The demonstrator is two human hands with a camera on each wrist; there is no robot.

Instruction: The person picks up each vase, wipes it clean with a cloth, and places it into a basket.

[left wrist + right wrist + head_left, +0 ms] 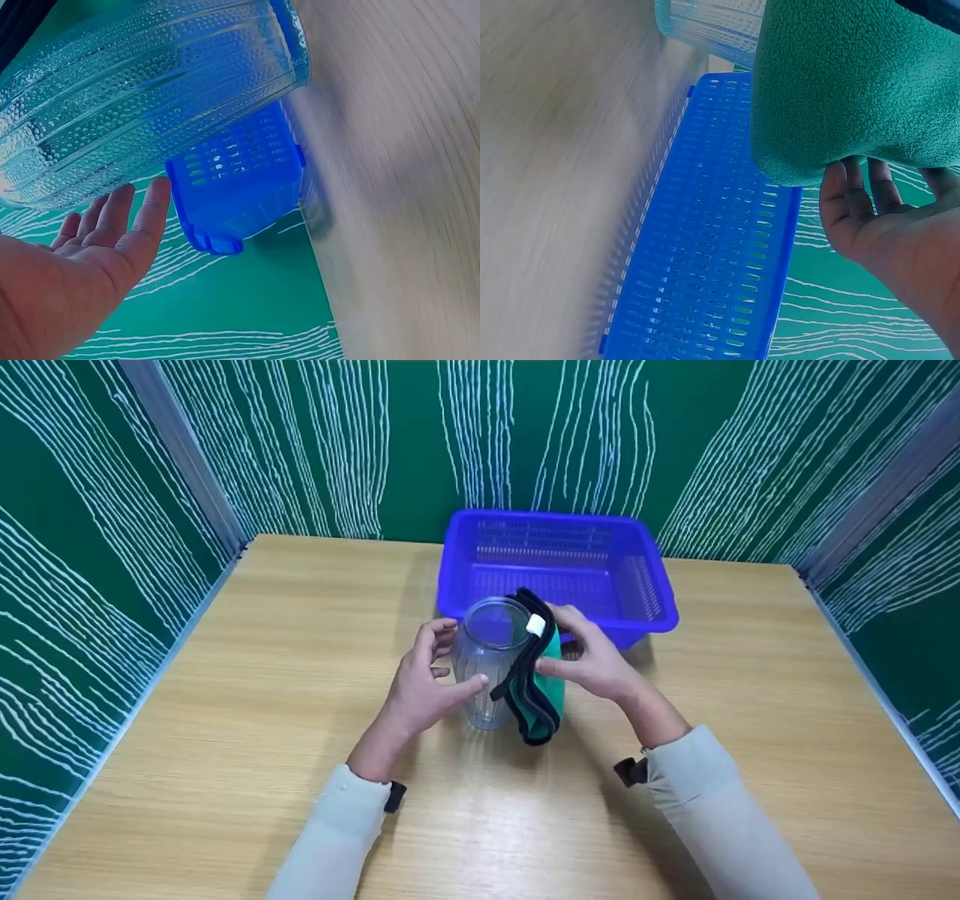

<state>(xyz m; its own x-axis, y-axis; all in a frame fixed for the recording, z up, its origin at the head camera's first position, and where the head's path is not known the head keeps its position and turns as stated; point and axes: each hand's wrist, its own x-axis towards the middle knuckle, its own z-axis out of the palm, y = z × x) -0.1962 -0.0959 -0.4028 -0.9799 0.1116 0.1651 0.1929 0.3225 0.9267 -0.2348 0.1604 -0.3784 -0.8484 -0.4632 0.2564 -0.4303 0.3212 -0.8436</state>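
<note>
A clear ribbed glass jar (480, 675) stands upright on the table, its round mouth facing up. My left hand (424, 682) is around its left side, fingers spread and slightly bent, thumb in front of the glass. In the left wrist view, the fingertips (156, 196) come right up to the jar's bumpy wall. Against the jar's right side is a folded green fleece cloth (551, 690) with black edging and a white tag (535, 625). My right hand (596, 660) holds this cloth, thumb in front and fingers behind, partly hidden by it.
A blue plastic basket (656, 585) with slotted walls stands just behind the jar and cloth, near the table's back edge. The wooden table (300, 660) is bounded by green walls with white wavy lines. Dark straps (631, 772) sit at the sleeve cuffs.
</note>
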